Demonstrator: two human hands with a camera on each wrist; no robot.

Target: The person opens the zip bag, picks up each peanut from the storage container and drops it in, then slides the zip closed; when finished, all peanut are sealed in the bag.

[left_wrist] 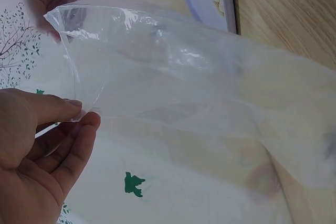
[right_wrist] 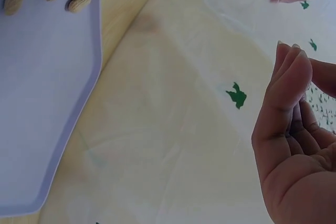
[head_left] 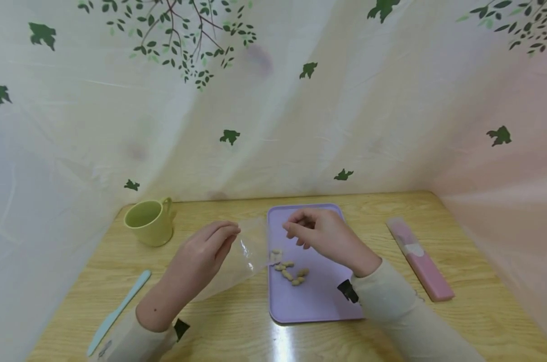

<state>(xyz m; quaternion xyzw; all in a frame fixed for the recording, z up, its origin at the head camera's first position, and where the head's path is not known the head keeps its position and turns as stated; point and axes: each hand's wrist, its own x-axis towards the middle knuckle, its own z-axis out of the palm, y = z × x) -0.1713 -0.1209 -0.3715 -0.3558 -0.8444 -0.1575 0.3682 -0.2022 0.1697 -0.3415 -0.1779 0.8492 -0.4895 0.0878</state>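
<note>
Our left-hand grip (head_left: pixel 203 256) pinches the clear plastic bag (head_left: pixel 243 259), we can't tell whether our right-hand grip's (head_left: pixel 328 237) curled fingers hold anything, and tan unshelled peanuts (head_left: pixel 287 275) lie by the lavender rectangular tray's (head_left: pixel 321 299) left edge, none seen bagged.

Pinching clear bag (head_left: pixel 244 261) with left hand (head_left: pixel 201 256), beside left edge of purple tray (head_left: pixel 328 296). Holding right hand (head_left: pixel 325 236) above tray's back half, with bent fingers. On tray, toward left edge: small cluster of peanuts (head_left: pixel 287 274). Around it on worktop (head_left: pixel 228 332): yellow-green mug (head_left: pixel 151 223) near back-left corner, pale blue knife (head_left: pixel 118 312) slanted along left edge, pink case (head_left: pixel 427 274) toward right edge.
</note>
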